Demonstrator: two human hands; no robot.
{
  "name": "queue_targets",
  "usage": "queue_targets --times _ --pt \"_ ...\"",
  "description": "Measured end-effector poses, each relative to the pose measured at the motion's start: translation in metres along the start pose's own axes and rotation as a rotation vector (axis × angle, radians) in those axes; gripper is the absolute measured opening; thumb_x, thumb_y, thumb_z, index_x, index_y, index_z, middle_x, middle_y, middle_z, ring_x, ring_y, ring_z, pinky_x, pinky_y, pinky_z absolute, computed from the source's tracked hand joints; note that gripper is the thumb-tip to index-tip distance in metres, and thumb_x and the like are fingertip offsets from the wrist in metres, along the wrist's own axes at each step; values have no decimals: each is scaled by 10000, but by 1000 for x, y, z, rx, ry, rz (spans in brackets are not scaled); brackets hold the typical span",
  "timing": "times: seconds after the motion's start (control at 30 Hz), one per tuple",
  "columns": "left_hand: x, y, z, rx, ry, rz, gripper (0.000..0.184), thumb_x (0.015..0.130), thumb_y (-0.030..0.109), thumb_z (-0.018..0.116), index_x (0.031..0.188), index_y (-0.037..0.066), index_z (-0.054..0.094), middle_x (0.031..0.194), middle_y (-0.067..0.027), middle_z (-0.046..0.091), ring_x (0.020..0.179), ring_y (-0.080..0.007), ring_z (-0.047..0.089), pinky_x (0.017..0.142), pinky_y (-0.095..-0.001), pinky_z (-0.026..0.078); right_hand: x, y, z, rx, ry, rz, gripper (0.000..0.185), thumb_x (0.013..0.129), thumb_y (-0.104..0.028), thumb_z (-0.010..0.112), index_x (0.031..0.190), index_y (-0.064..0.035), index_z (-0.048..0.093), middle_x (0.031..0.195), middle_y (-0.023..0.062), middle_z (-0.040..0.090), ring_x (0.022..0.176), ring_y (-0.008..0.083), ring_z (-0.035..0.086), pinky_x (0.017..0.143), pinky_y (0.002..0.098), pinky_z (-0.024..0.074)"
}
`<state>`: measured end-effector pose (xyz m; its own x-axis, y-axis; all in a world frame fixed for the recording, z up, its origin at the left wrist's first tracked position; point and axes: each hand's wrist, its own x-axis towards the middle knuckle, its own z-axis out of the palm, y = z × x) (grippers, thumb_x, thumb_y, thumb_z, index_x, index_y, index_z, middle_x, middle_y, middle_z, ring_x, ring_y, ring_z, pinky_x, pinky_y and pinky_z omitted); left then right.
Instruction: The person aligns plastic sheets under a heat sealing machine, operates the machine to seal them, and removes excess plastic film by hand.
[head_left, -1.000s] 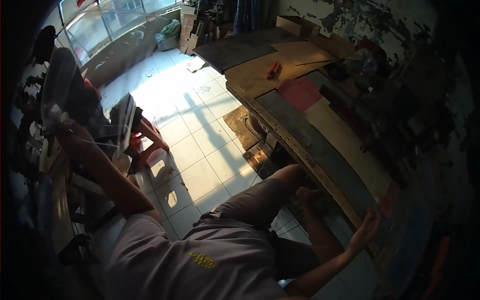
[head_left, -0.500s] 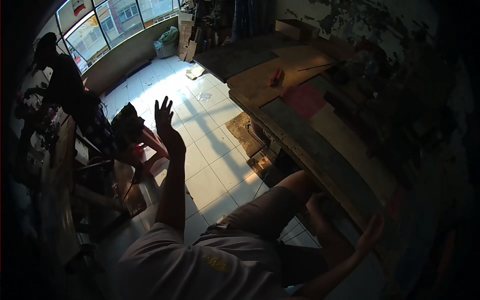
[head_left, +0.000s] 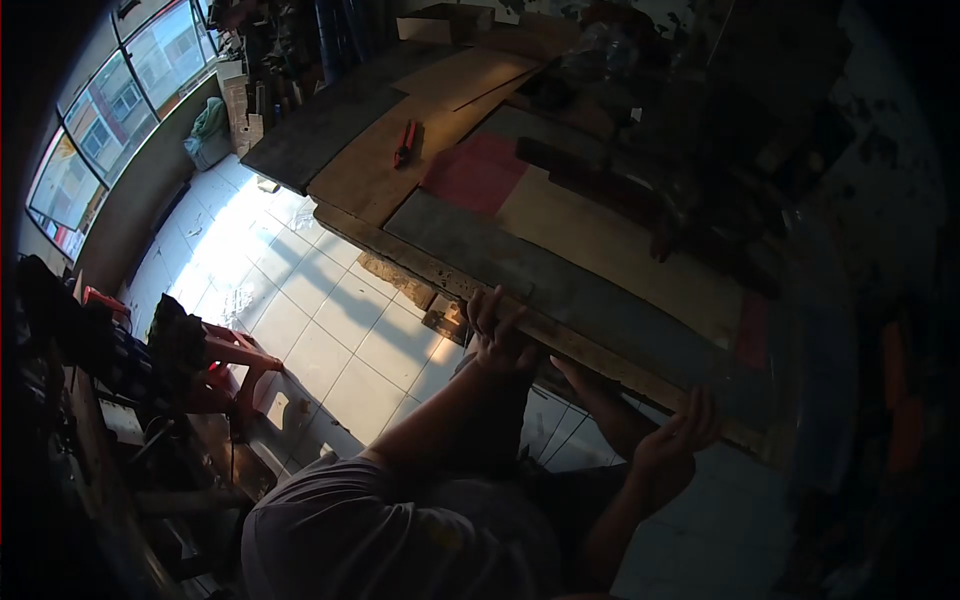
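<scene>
The counter point(head_left: 590, 357) runs slantwise in front of me, and on it lies the long grey sheet point(head_left: 570, 280), just beyond my hands. The pale sheet point(head_left: 610, 265) lies over that, with the red sheet point(head_left: 478, 172) at its far end. My left hand point(head_left: 497, 328) is at the counter's front edge, fingers loosely spread and grasping nothing I can see; my right hand point(head_left: 680, 438) is farther along, fingers extended, and I can't tell whether it pinches anything. At this edge I'd want light, even contact, both wrists low, and nothing dragging the sheets askew. The small red tool point(head_left: 405, 145) sits well apart.
</scene>
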<state>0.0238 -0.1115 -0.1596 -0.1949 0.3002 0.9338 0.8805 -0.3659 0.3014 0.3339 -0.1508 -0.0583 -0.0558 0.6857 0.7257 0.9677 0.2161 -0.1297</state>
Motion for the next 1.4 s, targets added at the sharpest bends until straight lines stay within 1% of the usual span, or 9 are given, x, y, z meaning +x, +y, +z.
queue_targets --times 0.07,0.27,0.47,0.57,0.77,0.87,0.97,1.07,1.4 --pt "-3 1 -6 -6 -17 -13 665 760 390 736 1346 118 576 1511 -252 415 1414 -502 324 1143 -608 289 -11 -9 -8 -48 -80 81 437 1101 -301 399 1413 -14 506 1449 231 518 1402 439 453 1121 527 429" --pt "-8 -17 -16 56 -102 105 671 739 368 746 1335 108 580 1497 -253 436 1409 -498 332 1138 -605 305 -35 18 53 25 269 -62 506 1102 -331 368 1494 -11 379 1543 260 384 1473 526 291 1198 669 222" --pt "-7 -10 -16 65 -98 59 669 788 405 715 1358 95 555 1494 -266 446 1397 -509 342 1147 -622 283 -38 18 63 42 297 -17 487 1091 -326 361 1450 1 382 1512 294 401 1440 560 319 1175 705 238" --pt "-5 -5 -24 40 -149 0 630 849 412 676 1374 91 538 1515 -271 421 1424 -506 312 1158 -657 232 -49 18 63 61 252 49 496 1085 -328 378 1464 -9 391 1552 292 359 1469 553 263 1187 702 198" --pt "0 -3 -30 52 -202 4 563 1001 448 491 1437 93 476 1563 -226 379 1477 -483 252 1183 -678 148 -59 30 61 131 167 29 515 1074 -345 419 1463 -7 408 1573 281 333 1490 540 210 1191 678 175" --pt "8 3 -34 74 -229 13 537 1020 430 479 1441 97 466 1562 -215 385 1478 -476 256 1187 -676 143 -66 32 69 183 191 95 470 1058 -358 458 1441 -88 493 1562 217 399 1496 487 247 1192 679 141" --pt "9 2 -32 81 -201 43 523 1029 427 474 1438 101 461 1561 -203 390 1482 -468 256 1188 -673 145 -65 31 76 226 244 91 467 1056 -360 465 1429 -83 510 1571 213 395 1510 471 231 1197 666 124" --pt "8 1 -29 87 -183 60 512 1032 416 473 1436 102 444 1565 -209 380 1493 -459 239 1194 -671 122 -60 27 72 174 264 47 472 1066 -323 454 1418 -8 472 1564 263 374 1495 525 221 1199 655 159" --pt "9 -2 -16 74 -93 109 485 1037 393 433 1424 100 445 1575 -219 340 1490 -460 225 1185 -674 142 -64 33 75 101 255 37 456 1028 -333 530 1366 -28 549 1549 238 427 1501 491 250 1210 633 154"
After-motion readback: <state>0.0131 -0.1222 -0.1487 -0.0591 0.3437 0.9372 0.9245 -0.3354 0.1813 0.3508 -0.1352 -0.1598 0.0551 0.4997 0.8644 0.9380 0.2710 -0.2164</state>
